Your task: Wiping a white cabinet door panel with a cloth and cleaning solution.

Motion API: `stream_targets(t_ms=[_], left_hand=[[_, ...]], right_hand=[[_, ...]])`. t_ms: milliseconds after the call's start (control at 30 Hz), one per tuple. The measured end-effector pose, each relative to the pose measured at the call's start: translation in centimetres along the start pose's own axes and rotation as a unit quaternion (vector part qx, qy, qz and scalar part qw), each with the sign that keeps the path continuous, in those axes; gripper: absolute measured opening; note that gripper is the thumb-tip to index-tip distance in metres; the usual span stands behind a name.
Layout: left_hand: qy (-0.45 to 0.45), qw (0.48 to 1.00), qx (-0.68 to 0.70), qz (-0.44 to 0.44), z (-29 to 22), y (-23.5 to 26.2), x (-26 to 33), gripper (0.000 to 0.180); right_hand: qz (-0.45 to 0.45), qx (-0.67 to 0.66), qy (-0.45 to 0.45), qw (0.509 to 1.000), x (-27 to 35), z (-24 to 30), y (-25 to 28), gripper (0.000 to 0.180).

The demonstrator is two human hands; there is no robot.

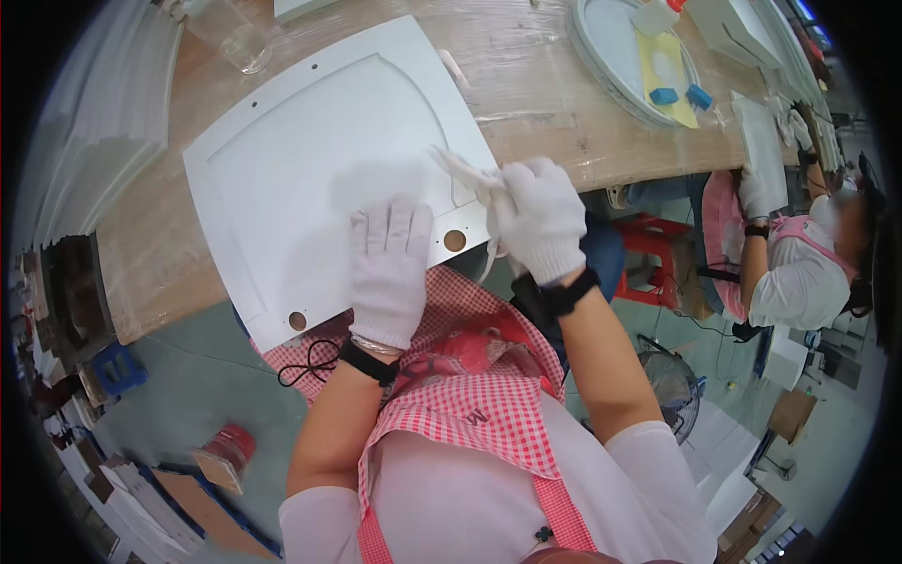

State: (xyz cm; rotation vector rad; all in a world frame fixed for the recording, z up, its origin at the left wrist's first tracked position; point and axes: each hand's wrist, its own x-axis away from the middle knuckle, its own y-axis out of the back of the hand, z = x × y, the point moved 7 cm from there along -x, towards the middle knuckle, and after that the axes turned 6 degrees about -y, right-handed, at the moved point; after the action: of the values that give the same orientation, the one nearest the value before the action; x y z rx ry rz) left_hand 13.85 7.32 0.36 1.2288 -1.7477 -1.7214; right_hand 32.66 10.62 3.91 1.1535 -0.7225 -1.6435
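Observation:
A white panel with a recessed middle, round holes along its near edge and small holes along its far edge lies on the table, its near edge reaching past the tabletop. My gloved left hand rests flat on the panel near that edge, fingers stretched out. Over the panel's right side, my gloved right hand is closed around a white cloth. One end of the cloth is smeared by motion above the panel, and another end seems to hang below the fist.
The table carries a clear plastic container, a stack of white sheets on the left, and a round white lid-like tray with a bottle and blue blocks. A co-worker sits at right, near a red stool.

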Motion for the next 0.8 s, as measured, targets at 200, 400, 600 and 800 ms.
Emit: stream_targets(t_ms=[200, 400, 600, 800], left_hand=[[0.008, 1.0, -0.003, 0.008, 0.2, -0.8, 0.4, 0.056], [0.001, 1.0, 0.001, -0.001, 0.1, -0.1, 0.0, 0.056], [0.003, 1.0, -0.006, 0.009, 0.1, -0.7, 0.5, 0.056], [-0.007, 1.0, 0.001, -0.002, 0.1, -0.4, 0.0, 0.057]], right_hand=[[0.044, -0.021, -0.007, 0.999, 3.5, -0.1, 0.8, 0.011], [-0.005, 0.004, -0.004, 1.0, -0.5, 0.2, -0.5, 0.014], [0.051, -0.033, -0.017, 0.998, 3.3, -0.1, 0.5, 0.008], [0.026, 0.023, -0.044, 0.998, -1.1, -0.3, -1.3, 0.013]])
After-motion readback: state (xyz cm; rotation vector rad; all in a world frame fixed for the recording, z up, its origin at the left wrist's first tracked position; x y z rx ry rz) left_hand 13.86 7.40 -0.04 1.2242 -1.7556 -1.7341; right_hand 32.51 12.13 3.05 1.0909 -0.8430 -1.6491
